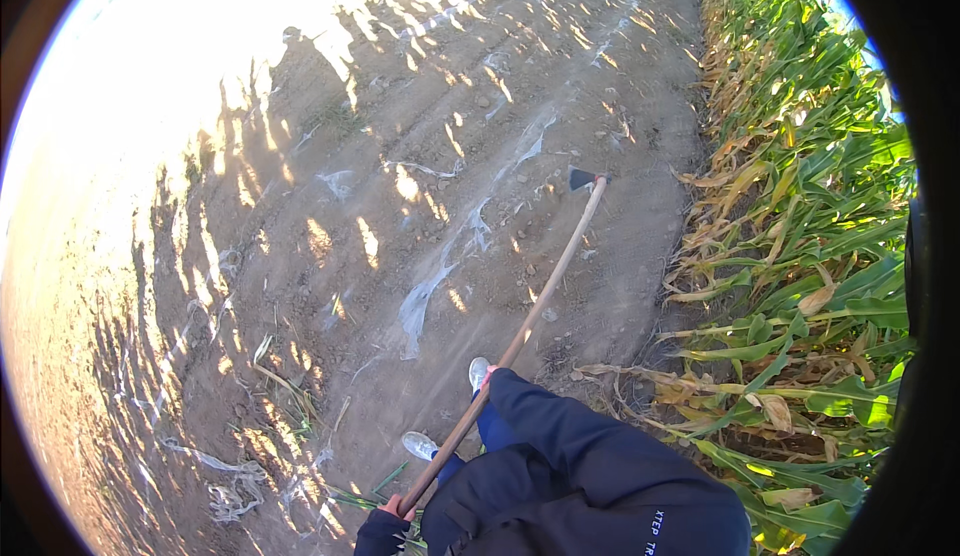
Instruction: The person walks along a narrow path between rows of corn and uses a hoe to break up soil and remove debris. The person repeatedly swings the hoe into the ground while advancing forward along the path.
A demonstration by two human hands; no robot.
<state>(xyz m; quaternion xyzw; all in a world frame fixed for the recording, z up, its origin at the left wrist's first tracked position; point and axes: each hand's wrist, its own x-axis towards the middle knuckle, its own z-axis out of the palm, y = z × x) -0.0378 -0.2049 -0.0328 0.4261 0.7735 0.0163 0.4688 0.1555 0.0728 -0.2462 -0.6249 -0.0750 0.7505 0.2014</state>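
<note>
A hoe with a long wooden handle runs diagonally from the person's body out over the bare soil. Its dark metal blade is at the far end, close to the ground; whether it touches cannot be told. My left hand grips the handle near its rear end, at the bottom of the view. Farther along, beside the front shoe, my right hand is closed round the handle, mostly hidden by the dark sleeve. Strips of thin plastic film lie in the soil left of the handle.
Tall green and dried corn plants line the right side, some leaves leaning over the soil. Two light shoes stand below the handle. More tangled film and cut stalks lie at lower left. Strong glare covers the upper left.
</note>
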